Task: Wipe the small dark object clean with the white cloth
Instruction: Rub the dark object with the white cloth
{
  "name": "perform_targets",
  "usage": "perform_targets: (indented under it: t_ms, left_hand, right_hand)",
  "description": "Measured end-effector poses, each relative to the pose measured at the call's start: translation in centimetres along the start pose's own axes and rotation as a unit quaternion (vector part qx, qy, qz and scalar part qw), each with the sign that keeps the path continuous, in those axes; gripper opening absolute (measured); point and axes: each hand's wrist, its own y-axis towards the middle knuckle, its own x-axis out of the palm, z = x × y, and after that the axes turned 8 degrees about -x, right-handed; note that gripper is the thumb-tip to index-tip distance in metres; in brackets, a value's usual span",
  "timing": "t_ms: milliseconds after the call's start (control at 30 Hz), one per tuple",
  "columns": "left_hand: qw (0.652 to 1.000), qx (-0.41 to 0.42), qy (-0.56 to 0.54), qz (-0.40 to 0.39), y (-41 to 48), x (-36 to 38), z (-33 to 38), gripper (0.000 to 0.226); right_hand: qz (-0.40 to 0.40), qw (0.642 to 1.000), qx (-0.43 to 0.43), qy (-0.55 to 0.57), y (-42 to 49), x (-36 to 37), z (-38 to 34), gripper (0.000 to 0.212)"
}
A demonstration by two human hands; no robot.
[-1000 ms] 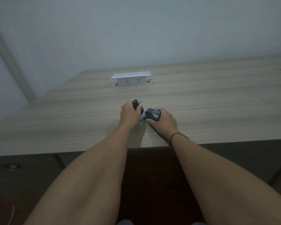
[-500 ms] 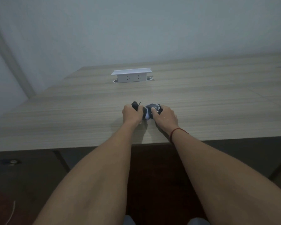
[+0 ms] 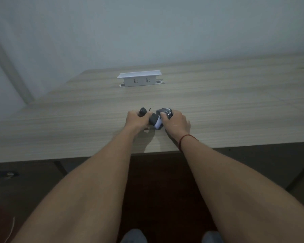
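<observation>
My left hand (image 3: 136, 121) is closed around the small dark object (image 3: 144, 111). Its rounded black end sticks out above my fingers and a grey part of it points right. My right hand (image 3: 176, 123) presses the white cloth (image 3: 158, 125) against that grey end. Only a small strip of the cloth shows between the two hands. The right fingers also hold a dark, crumpled, shiny piece (image 3: 165, 112) above the cloth; I cannot tell what it is. Both hands rest on the wooden table (image 3: 226, 111) near its front edge.
A white pop-up socket box (image 3: 139, 78) stands on the table well behind the hands. The table's front edge runs just under my wrists. A wall rises behind the table, and dark floor lies below.
The hands have drawn slightly apart, so more of the grey end and the white cloth shows between them. The right hand's dark piece has turned a little.
</observation>
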Motion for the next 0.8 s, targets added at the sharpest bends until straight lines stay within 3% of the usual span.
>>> perform_targets:
  t_ms: [100, 200, 400, 600, 733, 800]
  left_hand:
    - [0.999, -0.007, -0.028, 0.043, -0.2, 0.6, 0.3, 0.019]
    - [0.992, -0.023, -0.036, 0.121, -1.2, 1.9, 0.9, 0.034]
    - [0.998, -0.022, -0.054, 0.003, -0.9, 0.7, 0.7, 0.015]
    - [0.991, -0.018, -0.065, 0.118, -1.6, 1.9, 1.1, 0.029]
    - [0.998, -0.018, -0.064, 0.023, -1.3, 1.1, 0.8, 0.015]
    - [0.998, -0.006, -0.049, 0.031, -0.5, 0.6, 0.3, 0.014]
  right_hand:
    - [0.0, 1.0, 0.006, 0.017, 0.0, 0.2, 0.1, 0.033]
    - [0.002, 0.999, 0.005, 0.038, -0.1, 0.1, 0.2, 0.03]
    - [0.001, 1.0, 0.015, 0.025, -0.1, -0.4, 0.0, 0.032]
    - [-0.014, 0.998, 0.001, 0.058, -0.6, -0.8, 0.7, 0.028]
    - [0.003, 0.998, 0.013, 0.06, -0.3, -0.7, 0.5, 0.027]
    - [-0.004, 0.999, 0.008, 0.05, -0.5, -0.5, 0.3, 0.031]
